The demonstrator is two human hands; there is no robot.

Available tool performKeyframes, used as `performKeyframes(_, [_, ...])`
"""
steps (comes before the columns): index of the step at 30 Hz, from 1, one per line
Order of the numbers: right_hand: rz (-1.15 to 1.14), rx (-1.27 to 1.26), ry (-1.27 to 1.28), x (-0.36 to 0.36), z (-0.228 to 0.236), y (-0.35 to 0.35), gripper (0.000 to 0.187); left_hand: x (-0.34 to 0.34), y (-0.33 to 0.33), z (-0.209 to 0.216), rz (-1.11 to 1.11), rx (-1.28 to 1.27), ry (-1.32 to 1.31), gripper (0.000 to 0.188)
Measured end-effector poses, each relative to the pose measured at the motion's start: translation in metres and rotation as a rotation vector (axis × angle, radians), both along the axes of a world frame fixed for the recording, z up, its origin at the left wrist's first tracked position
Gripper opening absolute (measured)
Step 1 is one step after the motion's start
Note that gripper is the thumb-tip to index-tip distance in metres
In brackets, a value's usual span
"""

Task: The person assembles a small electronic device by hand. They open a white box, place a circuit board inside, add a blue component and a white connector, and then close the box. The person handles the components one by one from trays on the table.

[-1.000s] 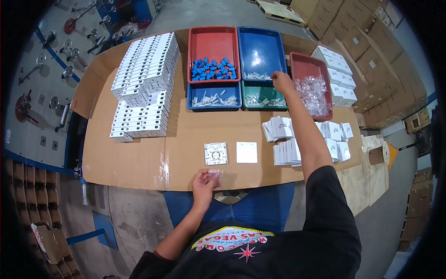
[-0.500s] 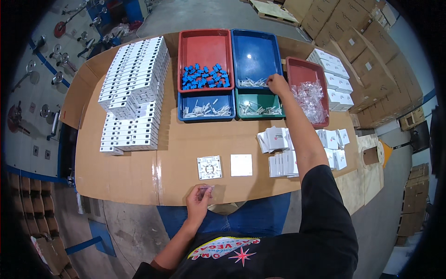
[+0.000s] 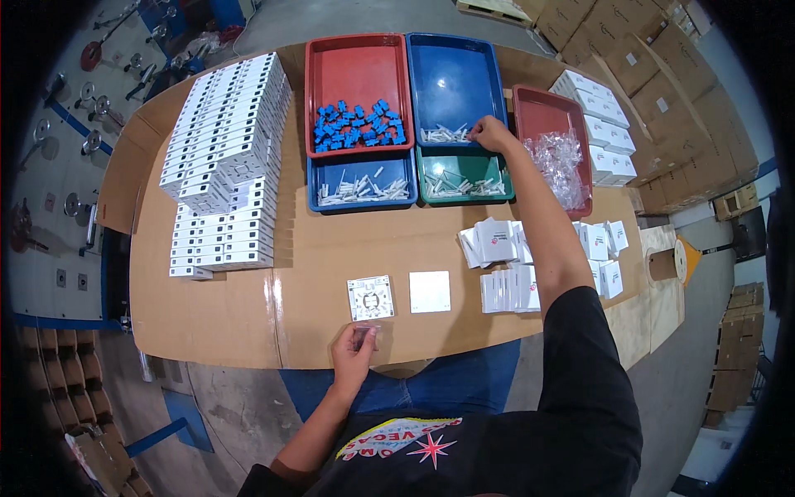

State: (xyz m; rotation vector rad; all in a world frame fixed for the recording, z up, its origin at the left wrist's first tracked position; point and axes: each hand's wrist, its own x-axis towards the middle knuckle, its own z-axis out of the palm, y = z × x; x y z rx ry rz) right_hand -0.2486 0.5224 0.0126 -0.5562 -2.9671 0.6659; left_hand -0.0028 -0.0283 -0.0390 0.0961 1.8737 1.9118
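My left hand (image 3: 354,354), at the table's near edge, pinches a small clear plastic bag (image 3: 374,330). Just beyond it lies a square white mounting frame (image 3: 370,298) with a metal-looking centre. A plain white square plate (image 3: 430,291) rests to the right of the frame. My right hand (image 3: 494,135) reaches over the near right corner of the large blue tray (image 3: 454,74), fingers drawn together beside a pile of small white wall plugs (image 3: 445,133). Whatever its fingertips hold is too small to make out.
A red tray (image 3: 358,66) holds blue parts; a smaller blue tray (image 3: 363,205) and a green tray (image 3: 466,199) hold small white pieces. Clear bags fill another red tray (image 3: 538,108). White boxes (image 3: 224,141) stack left; white packets (image 3: 509,286) lie beneath my right forearm.
The whole view has shifted slightly. My right hand has edged left along the plug pile, and my left hand with the bag sits a little closer to the mounting frame.
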Motion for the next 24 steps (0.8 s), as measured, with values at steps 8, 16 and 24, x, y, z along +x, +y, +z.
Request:
performKeyframes(8, [0.086,-0.031,-0.043,0.000,0.012,-0.004,0.022,-0.001,0.003,0.004,0.016,0.003,-0.007,0.009])
performKeyframes(16, [0.162,0.086,-0.222,-0.006,0.024,-0.003,0.032,-0.001,0.003,-0.003,0.008,0.002,-0.007,0.010])
performKeyframes(24, [0.128,0.030,-0.048,-0.002,0.005,0.009,0.032,0.000,0.007,0.005,0.046,0.022,0.004,0.010])
